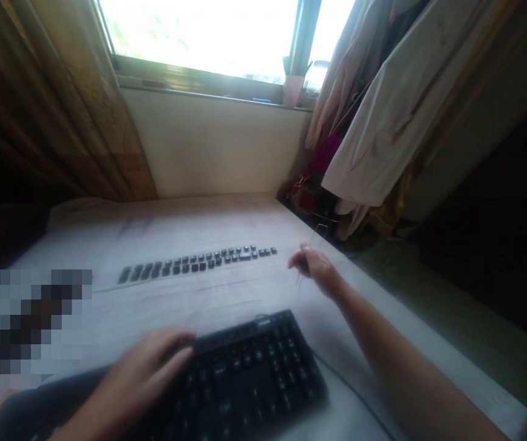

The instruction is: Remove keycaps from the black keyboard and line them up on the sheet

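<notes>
A black keyboard lies tilted across the front of the white surface, with a bare gap in its key area. My left hand is closed on its back edge, thumb over the top. Farther right and beyond the keyboard, my right hand is raised, its fingers closed on a thin wire keycap puller. One wire loop sticks up above the hand; thin wires also show below it. Whether a keycap sits in the puller is too blurred to tell. Loose black keycaps stand in rows behind the keyboard.
The keyboard's cable runs off toward the front right. The white surface ends in a slanting right edge. Behind it are a wall, a window sill with a potted plant, curtains and hanging clothes. A pixelated patch covers the left side.
</notes>
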Available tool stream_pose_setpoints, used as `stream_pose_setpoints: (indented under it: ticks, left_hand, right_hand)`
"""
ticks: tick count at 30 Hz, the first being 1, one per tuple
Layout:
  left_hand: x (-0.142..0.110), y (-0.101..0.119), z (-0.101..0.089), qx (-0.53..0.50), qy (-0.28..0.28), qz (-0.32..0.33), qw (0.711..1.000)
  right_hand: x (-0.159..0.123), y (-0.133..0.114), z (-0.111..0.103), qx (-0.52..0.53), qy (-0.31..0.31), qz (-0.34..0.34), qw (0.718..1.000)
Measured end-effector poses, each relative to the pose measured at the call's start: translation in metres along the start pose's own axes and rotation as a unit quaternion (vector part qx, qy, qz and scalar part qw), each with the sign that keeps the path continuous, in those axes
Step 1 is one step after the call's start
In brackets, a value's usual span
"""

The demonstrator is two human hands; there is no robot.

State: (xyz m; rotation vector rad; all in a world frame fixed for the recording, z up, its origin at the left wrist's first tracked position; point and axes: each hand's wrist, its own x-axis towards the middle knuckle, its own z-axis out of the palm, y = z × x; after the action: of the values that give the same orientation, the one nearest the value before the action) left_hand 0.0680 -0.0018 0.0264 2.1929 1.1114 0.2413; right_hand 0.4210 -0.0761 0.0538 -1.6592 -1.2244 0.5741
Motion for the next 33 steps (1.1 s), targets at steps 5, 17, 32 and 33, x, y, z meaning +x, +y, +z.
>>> stream_pose_setpoints:
  ticks: [5,17,32,33]
  left_hand:
    - [0.002,-0.001,0.003,0.010,0.007,0.022,1.000]
    - [0.005,-0.002,0.000,-0.005,-0.014,0.016,1.000]
    - [0.004,-0.003,0.001,0.005,-0.015,0.022,1.000]
    - [0.004,-0.002,0.000,0.007,-0.016,0.022,1.000]
  right_hand:
    - [-0.022,-0.021,0.013,0.013,-0.159,0.033,0.987]
    - [-0.026,-0.031,0.002,-0.136,-0.381,-0.039,0.914]
    - [-0.039,-0.037,0.017,-0.239,-0.351,-0.148,0.893]
    - [-0.039,-0.037,0.017,-0.241,-0.349,-0.147,0.894]
